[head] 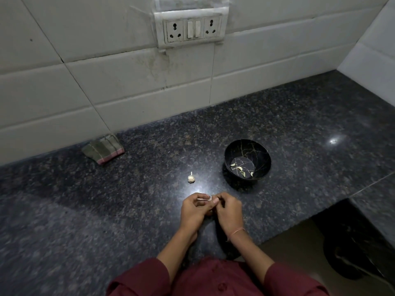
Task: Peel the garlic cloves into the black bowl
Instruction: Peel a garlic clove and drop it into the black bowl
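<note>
Maroon sleeves [149, 278] fill the bottom of the view, with both bare forearms reaching out over the near edge of the dark speckled surface [106, 199].

Far to the left, a folded striped cloth [103, 148] lies against the back edge, where the surface meets the tiled wall [64, 92]. Towards the middle, a small garlic bulb [191, 177] sits on its base, its thin stem pointing up and slightly towards the wall.

Just nearer than the bulb, the left hand [193, 210] and right hand [228, 212] meet fingertip to fingertip above the surface. Each grip is narrow, the curled fingers and thumbs pinching one garlic clove [208, 198] between them. Most of the clove is hidden. A pale sliver of it runs roughly left to right, but I cannot tell which end is the tip. An orange thread [236, 231] circles the right wrist.

To the right, beyond the hands, the black bowl [263, 154] stands upright and well apart from the bulb. Several peeled cloves [240, 168] lie scattered on its floor, curved and pointing different ways.

High on the wall is a white socket plate [190, 28].
</note>
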